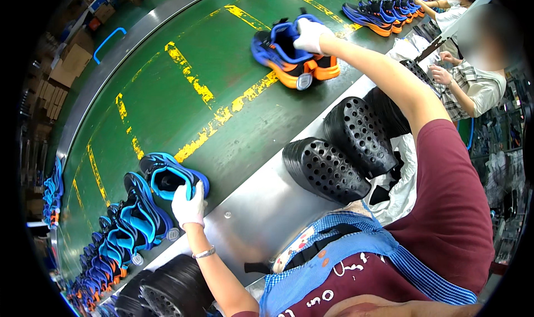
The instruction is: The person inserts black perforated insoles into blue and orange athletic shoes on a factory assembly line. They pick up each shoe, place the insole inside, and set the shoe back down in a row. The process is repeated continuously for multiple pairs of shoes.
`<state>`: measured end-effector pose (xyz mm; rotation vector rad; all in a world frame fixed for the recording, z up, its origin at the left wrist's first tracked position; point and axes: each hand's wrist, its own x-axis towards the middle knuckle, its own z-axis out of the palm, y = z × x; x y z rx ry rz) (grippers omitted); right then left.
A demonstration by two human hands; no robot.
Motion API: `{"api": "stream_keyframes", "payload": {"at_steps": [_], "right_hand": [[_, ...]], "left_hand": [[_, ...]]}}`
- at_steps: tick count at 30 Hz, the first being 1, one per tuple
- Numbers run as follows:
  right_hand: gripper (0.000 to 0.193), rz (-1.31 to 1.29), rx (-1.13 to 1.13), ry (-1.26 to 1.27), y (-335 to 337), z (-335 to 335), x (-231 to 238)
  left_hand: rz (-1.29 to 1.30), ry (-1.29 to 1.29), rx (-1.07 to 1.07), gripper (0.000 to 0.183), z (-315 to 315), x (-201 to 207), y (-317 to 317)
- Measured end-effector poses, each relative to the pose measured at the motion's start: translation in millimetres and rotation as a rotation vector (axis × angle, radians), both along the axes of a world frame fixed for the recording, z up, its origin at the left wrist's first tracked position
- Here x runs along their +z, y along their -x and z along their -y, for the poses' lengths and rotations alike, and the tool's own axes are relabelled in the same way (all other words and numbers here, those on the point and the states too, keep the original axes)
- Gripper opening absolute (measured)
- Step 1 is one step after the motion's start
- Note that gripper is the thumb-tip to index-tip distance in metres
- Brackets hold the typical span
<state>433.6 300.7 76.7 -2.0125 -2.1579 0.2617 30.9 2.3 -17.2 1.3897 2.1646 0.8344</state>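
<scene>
My left hand (190, 204), in a white glove, grips the collar edge of a blue sneaker (161, 162) with a light-blue lining. That shoe stands at the near end of a row of similar sneakers (133, 219) on the green belt, at the left. Across the belt, my right hand (312, 35), also gloved, has its fingers hooked over the collar of a blue sneaker (273, 52) with an orange heel. A second orange-heeled sneaker (327, 66) sits close against it, partly hidden by my hand. Whether the right hand holds this one too is unclear.
Black perforated shoe-shaped inserts (328, 169) are stacked on the metal ledge (245, 205) before me, with more stacks (172, 289) at lower left. Further sneakers (378, 16) line the belt (222, 83) at upper right, where co-workers (473, 89) sit. Cardboard boxes (69, 64) stand at far left.
</scene>
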Motion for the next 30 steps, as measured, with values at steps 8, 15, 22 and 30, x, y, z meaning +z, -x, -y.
{"api": "stream_keyframes", "payload": {"at_steps": [8,15,22,30], "right_hand": [[0.026,-0.163,0.34,0.31,103,61,37],[0.025,-0.235,0.605,0.125,62,164,108],[0.016,-0.072,0.344,-0.243,-63,265,146],[0.028,0.223,0.063,-0.351,-207,320,103]], "left_hand": [[-0.049,0.024,-0.011,0.033,3,-11,10],[0.119,0.038,0.067,0.034,2,-11,4],[-0.02,-0.01,0.006,0.042,11,-30,38],[-0.701,-0.276,-0.159,0.046,-1,60,-56]]}}
